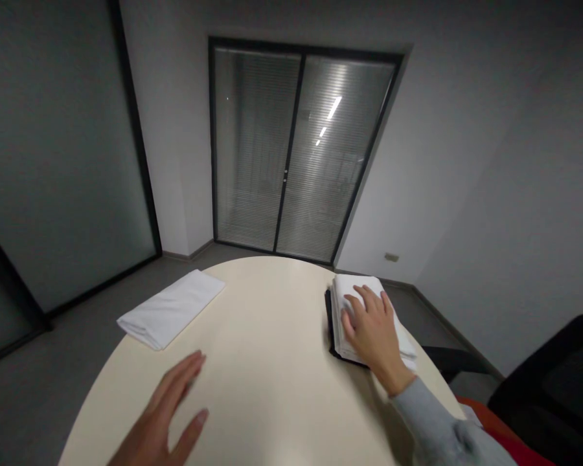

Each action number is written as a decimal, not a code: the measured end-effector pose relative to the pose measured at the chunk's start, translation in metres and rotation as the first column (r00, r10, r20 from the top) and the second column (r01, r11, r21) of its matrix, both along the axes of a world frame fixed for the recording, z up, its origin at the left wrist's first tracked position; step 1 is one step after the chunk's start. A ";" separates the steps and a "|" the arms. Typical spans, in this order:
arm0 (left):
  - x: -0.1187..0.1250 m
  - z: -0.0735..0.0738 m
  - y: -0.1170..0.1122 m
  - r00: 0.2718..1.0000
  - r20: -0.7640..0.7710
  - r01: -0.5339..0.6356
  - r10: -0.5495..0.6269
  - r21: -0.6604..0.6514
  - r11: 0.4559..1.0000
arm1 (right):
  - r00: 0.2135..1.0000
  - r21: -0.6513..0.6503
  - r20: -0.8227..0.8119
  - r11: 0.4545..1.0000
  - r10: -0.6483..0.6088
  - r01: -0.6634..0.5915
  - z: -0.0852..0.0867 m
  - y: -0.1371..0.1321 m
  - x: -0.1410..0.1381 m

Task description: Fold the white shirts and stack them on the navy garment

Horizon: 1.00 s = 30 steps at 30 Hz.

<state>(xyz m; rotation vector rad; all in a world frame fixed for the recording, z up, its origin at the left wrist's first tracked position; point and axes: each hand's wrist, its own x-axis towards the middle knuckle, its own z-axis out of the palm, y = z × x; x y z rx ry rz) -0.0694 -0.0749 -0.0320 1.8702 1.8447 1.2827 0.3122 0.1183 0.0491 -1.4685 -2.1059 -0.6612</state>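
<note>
On the right side of the round table, my right hand (372, 323) rests palm down on a stack of folded white cloths (342, 283), its fingers spread. A black folded item (331, 333) shows beneath the white layers. My left hand (168, 411) hovers near the table's front left, thumb apart from the fingers, with nothing in it. Beyond that hand, a single folded white cloth (172, 309) lies flat, partly over the table's left edge.
The cream round table (267, 349) fills the lower middle. A black chair (554, 388) stands at the right, with something red (495, 424) beside it. Behind are a glass window with blinds (301, 155) and a frosted panel (63, 149).
</note>
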 end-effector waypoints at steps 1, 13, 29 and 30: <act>-0.016 0.009 0.012 0.989 -0.119 -0.080 0.082 0.021 0.997 | 0.986 0.022 -0.022 0.987 0.163 -0.162 -0.004 -0.017 -0.012; -0.113 0.009 0.108 0.649 -0.750 -0.406 0.132 -0.195 0.893 | 0.815 -0.441 -0.320 0.686 0.482 -0.579 -0.048 -0.070 -0.055; -0.053 0.029 0.077 0.939 -0.293 0.107 -0.182 -0.256 0.961 | 0.814 -0.492 -0.460 0.662 0.354 -0.566 -0.059 -0.069 -0.051; -0.046 0.033 0.075 0.961 -0.196 0.146 -0.197 -0.247 0.958 | 0.803 -0.485 -0.489 0.660 0.339 -0.574 -0.061 -0.069 -0.051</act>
